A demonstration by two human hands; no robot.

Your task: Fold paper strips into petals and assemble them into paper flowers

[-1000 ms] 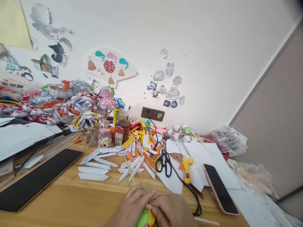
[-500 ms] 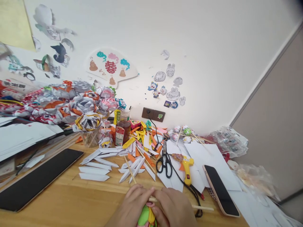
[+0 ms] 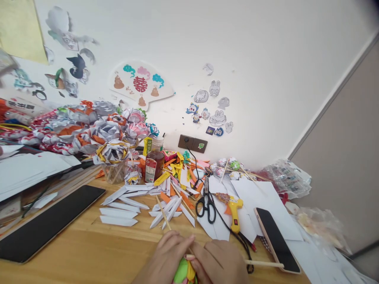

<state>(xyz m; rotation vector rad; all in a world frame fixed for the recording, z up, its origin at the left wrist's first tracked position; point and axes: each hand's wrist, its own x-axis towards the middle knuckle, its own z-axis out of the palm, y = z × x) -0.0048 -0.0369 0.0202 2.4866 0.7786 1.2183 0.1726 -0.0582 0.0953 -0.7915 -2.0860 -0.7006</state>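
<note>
The green and yellow paper bundle [image 3: 184, 273] sits at the very bottom of your view, pinched between both your hands, with most of it hidden under your fingers. Your left hand [image 3: 166, 256] and right hand [image 3: 219, 260] are pressed together over it, fingertips meeting on top. A thin wooden stick [image 3: 263, 263] runs out from under your right hand towards the phone [image 3: 276, 240], its far end touching or just short of the phone. The step in hand looks like fixing the paper onto the stick. Any shift of grip calls for one hand to stay clamped so the folds do not spring open. Just beyond your right hand a black cable [image 3: 242, 246] loops up to the yellow glue gun [image 3: 235, 211], with the scissors [image 3: 206, 203] beside it, so that side is tight. Ahead of your left hand lie white folded strips [image 3: 118, 213]. Your open room is the bare counter [image 3: 89, 252] to the left of your left hand, up to the dark tablet [image 3: 44, 225].
</note>
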